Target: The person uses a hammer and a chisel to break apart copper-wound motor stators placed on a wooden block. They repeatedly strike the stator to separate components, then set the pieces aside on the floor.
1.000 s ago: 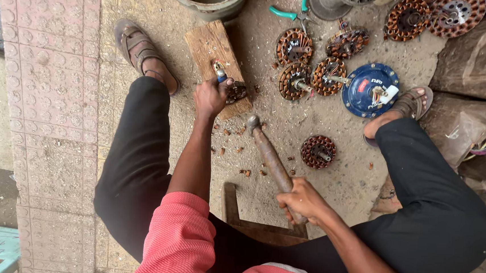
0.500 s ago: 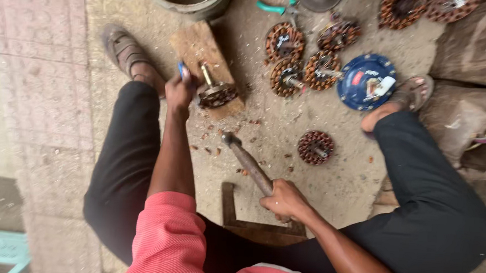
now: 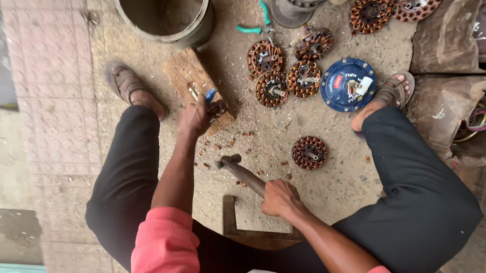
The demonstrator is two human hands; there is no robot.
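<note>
Seated person viewed from above, legs spread on a gritty concrete floor (image 3: pixel 330 188). The left hand (image 3: pixel 196 118), just left of centre, is clenched around a blue-handled chisel (image 3: pixel 209 96) whose tip meets a copper-wound motor stator (image 3: pixel 218 109) resting on the lower end of a wooden block (image 3: pixel 196 90). The right hand (image 3: pixel 278 198), at centre, has its fingers wrapped around the wooden handle of a hammer (image 3: pixel 239 171); the hammer head points up and to the left, near the block but apart from it. Copper scraps are scattered on the floor between block and hammer. A single stator (image 3: pixel 309 152) lies to the right of the hammer, near the right leg. Upper centre: a cluster of further stators (image 3: pixel 286 71) beside a round blue motor cover (image 3: pixel 347 84), with green-handled pliers (image 3: pixel 257 24) above them. Upper left: a large grey bucket (image 3: pixel 163 8). Sandalled feet flank the work area.
</note>
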